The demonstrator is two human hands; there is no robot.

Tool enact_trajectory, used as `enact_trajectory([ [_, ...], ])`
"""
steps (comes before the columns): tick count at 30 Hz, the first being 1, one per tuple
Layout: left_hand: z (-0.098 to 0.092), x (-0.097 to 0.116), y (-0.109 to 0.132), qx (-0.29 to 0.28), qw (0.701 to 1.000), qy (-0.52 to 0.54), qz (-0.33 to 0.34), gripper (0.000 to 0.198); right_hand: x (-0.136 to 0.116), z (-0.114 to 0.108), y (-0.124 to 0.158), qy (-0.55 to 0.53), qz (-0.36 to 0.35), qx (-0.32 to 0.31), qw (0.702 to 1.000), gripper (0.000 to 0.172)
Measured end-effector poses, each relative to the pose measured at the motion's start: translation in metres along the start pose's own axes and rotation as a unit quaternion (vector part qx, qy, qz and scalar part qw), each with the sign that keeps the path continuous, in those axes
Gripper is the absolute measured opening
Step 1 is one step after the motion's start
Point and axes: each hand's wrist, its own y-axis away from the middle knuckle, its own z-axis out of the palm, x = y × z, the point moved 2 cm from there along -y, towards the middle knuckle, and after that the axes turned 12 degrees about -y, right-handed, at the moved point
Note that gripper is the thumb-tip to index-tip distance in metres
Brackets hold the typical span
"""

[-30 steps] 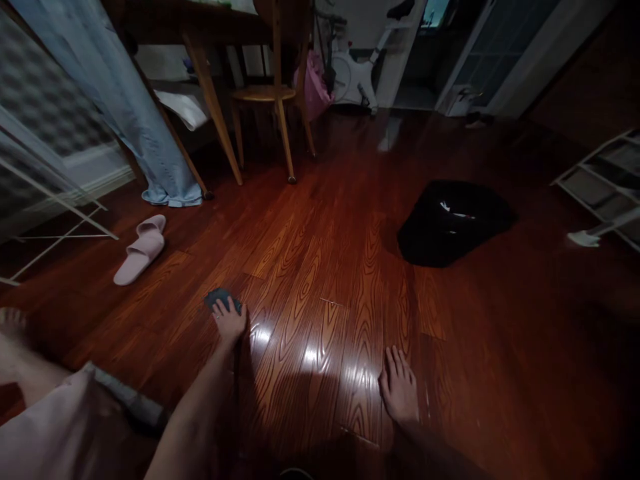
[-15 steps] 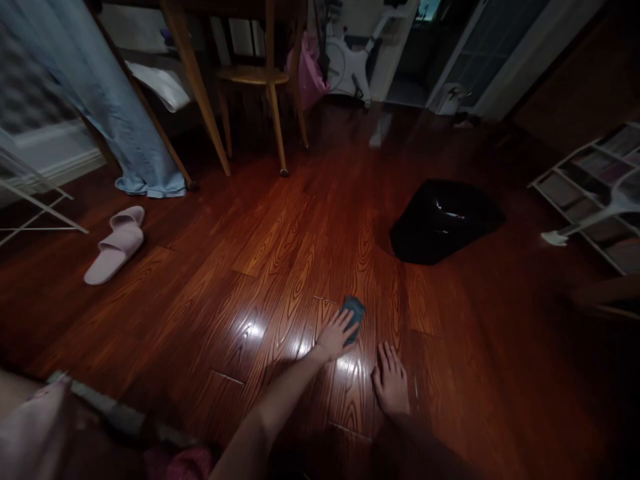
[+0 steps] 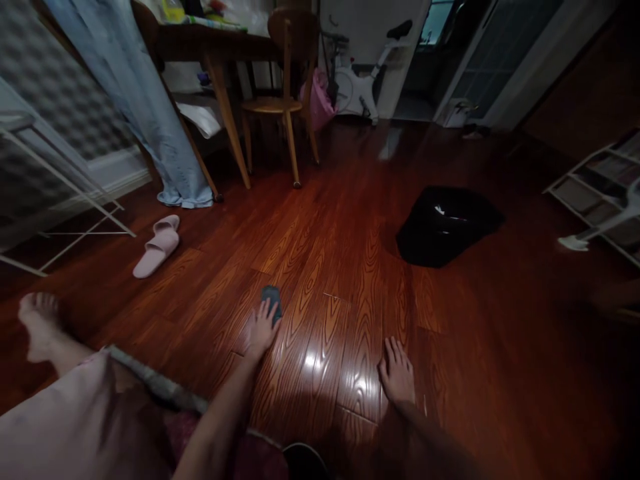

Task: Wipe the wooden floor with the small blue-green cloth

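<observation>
My left hand [image 3: 263, 329] lies flat with its fingers spread on a folded dark grey-blue cloth [image 3: 271, 295], pressing it against the glossy wooden floor [image 3: 320, 267]. The cloth shows mostly beyond the fingertips; the rest is under the fingers. To the right, my right hand [image 3: 398, 373] rests palm down on the bare boards, fingers stretched out, holding nothing. Ceiling light glints off the planks between the two hands.
A black bin-like object [image 3: 445, 230] lies ahead on the right. Pink slippers [image 3: 159, 247] sit on the left, near a white folding rack [image 3: 75, 193]. A wooden chair [image 3: 287, 107] and table [image 3: 220, 50] stand behind. White shelves [image 3: 595, 180] are at far right.
My left hand has slid the cloth leftward across the floor. My right hand stays planted in about the same spot. The view has tilted up, and a bare foot now shows at left.
</observation>
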Motion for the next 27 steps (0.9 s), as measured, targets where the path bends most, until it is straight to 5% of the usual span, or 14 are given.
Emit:
enact_trajectory([
  [4,0.008,-0.07,0.051,0.008,0.989,-0.035,-0.145,0.059,0.003,0.005,-0.003,-0.005,-0.001,0.013,1.0,0.067],
  [8,0.016,-0.078,0.085,0.012,0.973,-0.057,-0.222,0.06,0.003,0.007,-0.006,-0.027,-0.002,0.03,0.999,0.064],
  [12,0.018,-0.038,0.088,0.003,0.985,-0.044,-0.169,0.063,0.003,0.007,-0.007,-0.028,-0.007,0.037,0.999,0.063],
  [16,0.012,0.029,0.097,-0.008,0.999,0.005,0.036,0.061,0.006,0.01,-0.008,-0.022,-0.008,0.043,0.999,0.064],
  [22,0.004,0.127,0.135,-0.058,0.951,0.092,0.288,0.071,0.01,0.016,-0.01,-0.024,-0.023,0.059,0.998,0.065],
  [25,0.004,0.144,0.134,-0.062,0.932,0.103,0.341,0.072,0.01,0.017,-0.01,-0.023,-0.025,0.062,0.998,0.065],
  [27,0.004,0.134,0.123,-0.063,0.942,0.088,0.317,0.068,0.009,0.016,-0.01,-0.023,-0.023,0.063,0.997,0.065],
])
